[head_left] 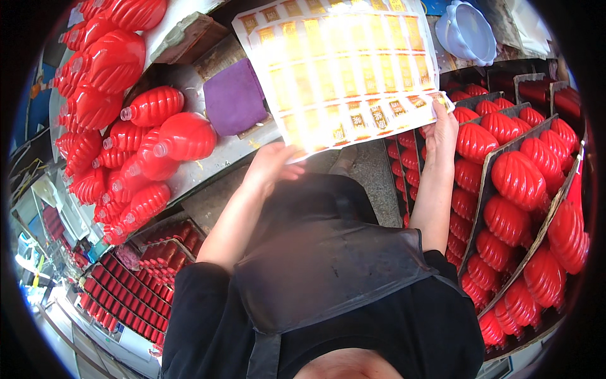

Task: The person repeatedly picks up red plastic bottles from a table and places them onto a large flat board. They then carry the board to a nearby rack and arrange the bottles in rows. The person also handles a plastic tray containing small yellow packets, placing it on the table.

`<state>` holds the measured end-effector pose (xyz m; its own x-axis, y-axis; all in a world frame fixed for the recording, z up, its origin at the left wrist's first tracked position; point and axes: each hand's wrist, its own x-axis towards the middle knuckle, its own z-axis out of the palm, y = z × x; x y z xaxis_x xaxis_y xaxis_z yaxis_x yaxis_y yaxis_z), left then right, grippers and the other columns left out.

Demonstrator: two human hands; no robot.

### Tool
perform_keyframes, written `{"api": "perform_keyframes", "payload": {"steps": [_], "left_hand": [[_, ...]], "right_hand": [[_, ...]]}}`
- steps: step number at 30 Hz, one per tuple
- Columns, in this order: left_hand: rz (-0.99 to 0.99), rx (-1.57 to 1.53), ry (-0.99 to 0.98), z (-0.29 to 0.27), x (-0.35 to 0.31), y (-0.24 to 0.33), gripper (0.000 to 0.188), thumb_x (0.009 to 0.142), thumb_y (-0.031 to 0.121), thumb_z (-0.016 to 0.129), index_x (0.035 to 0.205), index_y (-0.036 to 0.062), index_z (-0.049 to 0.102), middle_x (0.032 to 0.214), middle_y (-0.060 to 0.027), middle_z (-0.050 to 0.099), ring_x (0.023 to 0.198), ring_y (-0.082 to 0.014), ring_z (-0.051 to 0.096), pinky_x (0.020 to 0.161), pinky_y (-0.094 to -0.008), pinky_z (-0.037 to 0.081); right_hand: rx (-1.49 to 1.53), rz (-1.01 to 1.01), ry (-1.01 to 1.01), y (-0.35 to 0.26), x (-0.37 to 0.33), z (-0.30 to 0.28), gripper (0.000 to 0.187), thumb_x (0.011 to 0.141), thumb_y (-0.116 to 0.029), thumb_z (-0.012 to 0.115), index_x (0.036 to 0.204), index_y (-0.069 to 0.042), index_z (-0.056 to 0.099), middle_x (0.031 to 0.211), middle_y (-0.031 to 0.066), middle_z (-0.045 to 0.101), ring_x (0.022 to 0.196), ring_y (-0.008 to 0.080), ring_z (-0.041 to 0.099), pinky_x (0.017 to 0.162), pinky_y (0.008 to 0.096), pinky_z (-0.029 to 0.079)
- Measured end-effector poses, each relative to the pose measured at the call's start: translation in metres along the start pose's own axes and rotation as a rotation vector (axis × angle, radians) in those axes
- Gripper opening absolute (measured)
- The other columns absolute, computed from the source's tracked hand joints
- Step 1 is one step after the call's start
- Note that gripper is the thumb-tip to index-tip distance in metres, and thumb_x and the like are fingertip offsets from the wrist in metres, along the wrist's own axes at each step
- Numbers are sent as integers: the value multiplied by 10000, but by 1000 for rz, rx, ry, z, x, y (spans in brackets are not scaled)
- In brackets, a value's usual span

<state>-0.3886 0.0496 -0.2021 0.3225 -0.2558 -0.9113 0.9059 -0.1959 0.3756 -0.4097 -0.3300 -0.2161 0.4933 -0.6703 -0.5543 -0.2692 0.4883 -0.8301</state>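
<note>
A large sheet of gold labels point(363, 69) is stretched out in front of me, its middle washed out by glare. My right hand point(440, 129) grips its near right corner, thumb on top and fingers beneath. At the near left corner, my left hand point(273, 167) pinches the sheet's edge between thumb and fingers. A folded purple cloth point(235, 98) lies on the bench just left of the sheet. Ribbed red bottles point(186, 136) with clear necks lie heaped farther left on the bench.
Divided crates of red ribbed bottles point(517, 177) stand close to my right arm. More crates of red items point(129, 294) are at lower left. A pale blue basin point(467, 35) sits at the far right. Concrete floor point(369, 180) shows between bench and crates.
</note>
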Motion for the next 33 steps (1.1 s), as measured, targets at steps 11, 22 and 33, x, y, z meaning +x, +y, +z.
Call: {"api": "perform_keyframes", "payload": {"steps": [11, 22, 33], "left_hand": [[139, 490, 142, 15, -21, 18, 302, 969, 257, 599, 840, 2, 695, 655, -47, 668, 529, -93, 603, 475, -244, 461], [191, 324, 166, 17, -25, 25, 303, 930, 253, 595, 950, -12, 741, 690, -72, 693, 568, -126, 646, 558, -279, 525], [321, 85, 299, 13, 5, 5, 298, 976, 211, 552, 929, -33, 716, 705, -84, 693, 576, -118, 623, 545, -271, 502]], "right_hand": [[-386, -438, -260, -38, -46, 54, 274, 986, -71, 591, 1199, 91, 649, 1060, 73, 693, 917, 101, 620, 834, 261, 509], [-209, -580, -502, -92, -78, 124, 290, 965, -48, 605, 1230, 54, 664, 1081, 73, 704, 958, 106, 641, 853, 246, 508], [-83, -208, -139, -41, 21, 48, 365, 944, -25, 550, 1295, 70, 570, 1218, 140, 669, 1050, 243, 683, 861, 353, 576]]}}
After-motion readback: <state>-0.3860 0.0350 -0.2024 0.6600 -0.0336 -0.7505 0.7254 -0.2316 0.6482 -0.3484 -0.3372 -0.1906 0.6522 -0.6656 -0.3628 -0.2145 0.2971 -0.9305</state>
